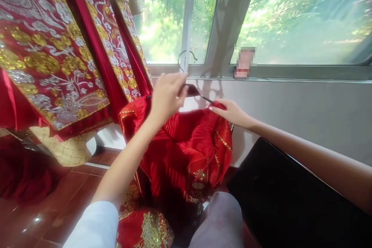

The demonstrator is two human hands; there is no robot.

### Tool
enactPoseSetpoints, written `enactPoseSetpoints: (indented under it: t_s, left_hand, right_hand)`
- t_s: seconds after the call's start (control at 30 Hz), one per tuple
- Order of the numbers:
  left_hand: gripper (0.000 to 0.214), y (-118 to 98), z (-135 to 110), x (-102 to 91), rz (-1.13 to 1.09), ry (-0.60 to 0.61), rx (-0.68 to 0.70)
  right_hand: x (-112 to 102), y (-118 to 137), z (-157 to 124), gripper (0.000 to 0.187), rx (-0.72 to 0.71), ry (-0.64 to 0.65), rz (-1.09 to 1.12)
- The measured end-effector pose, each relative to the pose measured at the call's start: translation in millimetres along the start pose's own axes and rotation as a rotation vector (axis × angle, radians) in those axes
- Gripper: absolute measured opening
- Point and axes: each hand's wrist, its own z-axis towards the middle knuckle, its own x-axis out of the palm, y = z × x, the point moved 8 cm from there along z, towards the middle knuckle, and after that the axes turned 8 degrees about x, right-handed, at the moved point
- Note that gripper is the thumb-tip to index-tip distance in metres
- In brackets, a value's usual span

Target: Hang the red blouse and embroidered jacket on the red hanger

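My left hand [165, 99] is shut on a dark clothes hanger [192, 90], whose thin wire hook [183, 59] rises above my fingers. My right hand [229, 112] pinches the upper edge of a red satin garment with gold trim [186, 151], close to the hanger's far tip. The garment lies bunched over my lap, and its upper edge reaches the hanger. Part of the hanger is hidden behind my left hand. A gold-embroidered red cloth [145, 230] lies below the garment, near my grey-clad knee [217, 221].
Red robes with gold and silver embroidery [49, 58] hang at the left, above a woven gold piece [65, 149]. A window with a metal frame [187, 19] and sill [302, 72] runs behind a grey wall [305, 112]. A black surface [290, 190] stands at the right, above a red tile floor [69, 201].
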Motion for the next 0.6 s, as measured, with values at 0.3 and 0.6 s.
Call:
enactPoseSetpoints:
  t_s: [0.3,0.6]
  left_hand:
    - [0.079,66,-154,-25.8,0.167,0.073,-0.758]
    - [0.031,102,-140,-18.8,-0.149,-0.008,-0.771]
  right_hand:
    - [-10,32,2,0.059,-0.235,-0.014,0.024]
    - [-6,48,1,0.055,-0.19,0.076,-0.047]
